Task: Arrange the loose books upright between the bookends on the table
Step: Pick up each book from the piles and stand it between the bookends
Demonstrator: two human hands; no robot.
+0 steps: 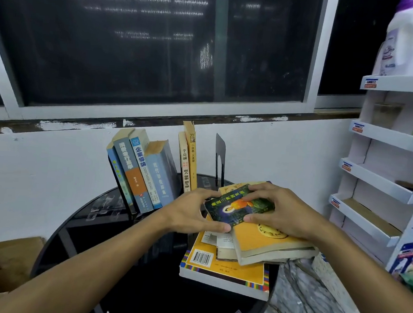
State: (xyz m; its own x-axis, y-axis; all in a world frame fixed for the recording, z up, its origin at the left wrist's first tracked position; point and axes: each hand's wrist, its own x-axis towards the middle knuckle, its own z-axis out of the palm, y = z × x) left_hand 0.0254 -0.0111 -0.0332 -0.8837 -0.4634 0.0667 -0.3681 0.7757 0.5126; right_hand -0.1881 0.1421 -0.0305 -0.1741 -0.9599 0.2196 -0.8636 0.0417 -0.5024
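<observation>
Paperback (238,208), small, light and bendy with a glossy cover, lay atop the loose stack (226,272) on the worktop (144,262), my left grip (189,211) and right grip (282,215) both clamped on its ends, and I judged a hold near the spine would stop it flexing.

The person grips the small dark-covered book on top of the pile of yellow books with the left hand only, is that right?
Not quite: the head view shows both hands on it. The left hand and the right hand together grip the small dark-covered book on top of the pile of yellow books.
</observation>
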